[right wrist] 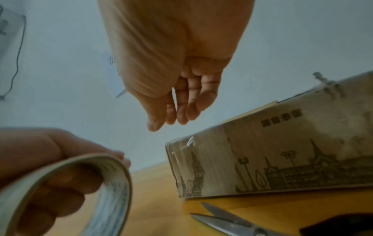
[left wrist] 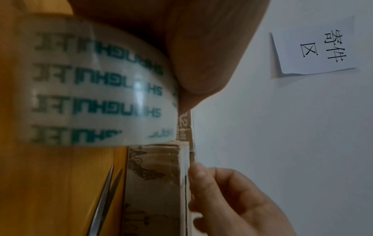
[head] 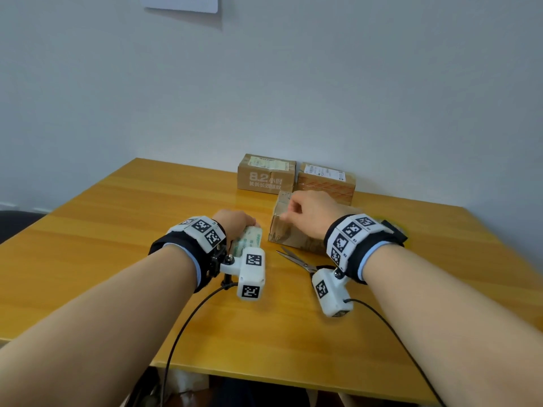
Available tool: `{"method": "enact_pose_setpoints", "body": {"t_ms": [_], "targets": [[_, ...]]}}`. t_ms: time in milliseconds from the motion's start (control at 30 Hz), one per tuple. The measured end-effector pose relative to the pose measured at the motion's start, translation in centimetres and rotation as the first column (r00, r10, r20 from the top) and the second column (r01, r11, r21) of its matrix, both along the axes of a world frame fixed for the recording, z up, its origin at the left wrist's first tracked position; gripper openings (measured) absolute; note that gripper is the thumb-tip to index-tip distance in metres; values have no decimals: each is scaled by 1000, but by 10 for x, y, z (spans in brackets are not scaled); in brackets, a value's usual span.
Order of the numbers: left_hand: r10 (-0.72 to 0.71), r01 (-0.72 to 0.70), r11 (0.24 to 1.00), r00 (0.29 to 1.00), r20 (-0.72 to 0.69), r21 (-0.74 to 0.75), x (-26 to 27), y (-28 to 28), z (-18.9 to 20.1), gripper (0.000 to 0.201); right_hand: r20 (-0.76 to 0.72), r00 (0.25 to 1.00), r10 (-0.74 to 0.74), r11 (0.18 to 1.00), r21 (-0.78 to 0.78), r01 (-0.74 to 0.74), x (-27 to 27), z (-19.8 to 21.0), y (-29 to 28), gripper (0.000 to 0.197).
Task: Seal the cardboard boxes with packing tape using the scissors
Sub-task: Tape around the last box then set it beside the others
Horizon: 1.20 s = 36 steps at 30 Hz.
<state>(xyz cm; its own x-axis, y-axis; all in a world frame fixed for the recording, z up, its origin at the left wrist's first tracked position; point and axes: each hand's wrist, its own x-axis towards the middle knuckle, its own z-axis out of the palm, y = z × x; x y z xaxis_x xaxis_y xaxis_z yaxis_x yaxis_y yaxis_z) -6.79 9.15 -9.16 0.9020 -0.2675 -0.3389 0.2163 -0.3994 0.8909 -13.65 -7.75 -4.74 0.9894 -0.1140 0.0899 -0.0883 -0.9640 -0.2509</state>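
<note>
Yellow wooden table [head: 117,230] against pale wall [head: 352,83]

Tape roll [head: 246,240] left of box [head: 289,230]; scissors [head: 296,259] before box.

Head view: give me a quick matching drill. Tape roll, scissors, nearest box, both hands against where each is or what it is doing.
Things:
1. tape roll
2. scissors
3. nearest box
4. right hand

States:
A. lying on the table, blades apart
B. gripped by the left hand
C. above the nearest box, fingers curled
D. on the table, in front of two other boxes

Pairs: 1-B, 2-A, 3-D, 4-C
</note>
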Motion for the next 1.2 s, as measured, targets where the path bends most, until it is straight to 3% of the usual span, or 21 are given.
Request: {"method": "enact_pose_setpoints", "body": {"t_ms": [33,100,167,367,467,533,733,1033,1200], "targets": [[63,-62,998,997,39,-29,1,1,1,16,-11,1000,-16,1000,-11,16,5,-4,2,23],[158,-154,987,975,157,-36,5,1,3,23,-38,997,-66,997,-32,65,13,-11,6,31],[154,-167,986,938,310,16,9,0,7,34,-52,993,-106,993,-61,103,22,-17,6,35],[-143,-68,919,861,488,389,21,-19,6,78,-32,998,-58,994,-99,55,37,-28,4,22],[-228,-29,899,820,525,437,25,-33,-3,87,1,1000,26,996,-82,-26,33,-28,-3,14],[-253,13,909,813,525,416,28,-38,-8,85,-11,998,66,996,-56,-66,29,-23,-11,11],[-176,84,978,830,529,193,34,-44,-23,54,-102,988,118,992,57,-113,26,-23,-30,41],[-236,177,970,841,487,164,41,-30,-36,47,-34,999,13,986,164,-7,35,-45,-18,26],[-113,74,993,862,495,96,37,-37,-45,43,-52,998,31,992,127,-24,32,-40,-16,32]]}}
